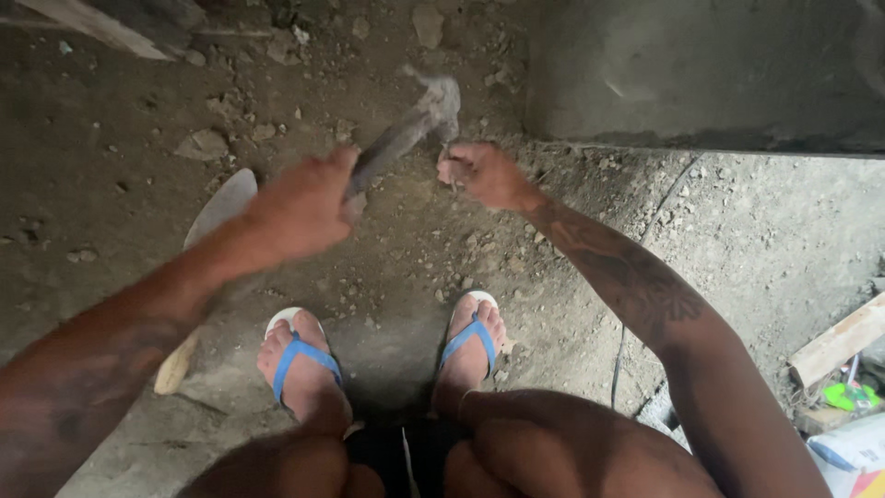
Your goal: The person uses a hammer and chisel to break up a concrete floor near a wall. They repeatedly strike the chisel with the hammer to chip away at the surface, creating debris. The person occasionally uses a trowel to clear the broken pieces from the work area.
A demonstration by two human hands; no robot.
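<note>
My left hand is closed around the handle of a hammer, which is blurred and angled up to the right, its metal head above the ground. My right hand is closed on something small and thin, perhaps a nail or chisel, held upright just under the hammer head; it is too small to identify. Both hands hover over a dirt and rubble floor. I am squatting, with my feet in blue-strapped sandals below the hands.
A trowel with a wooden handle lies on the ground under my left forearm. A concrete block or wall base stands at the upper right. A thin cable runs along the floor. Wood pieces and bags sit at the right edge.
</note>
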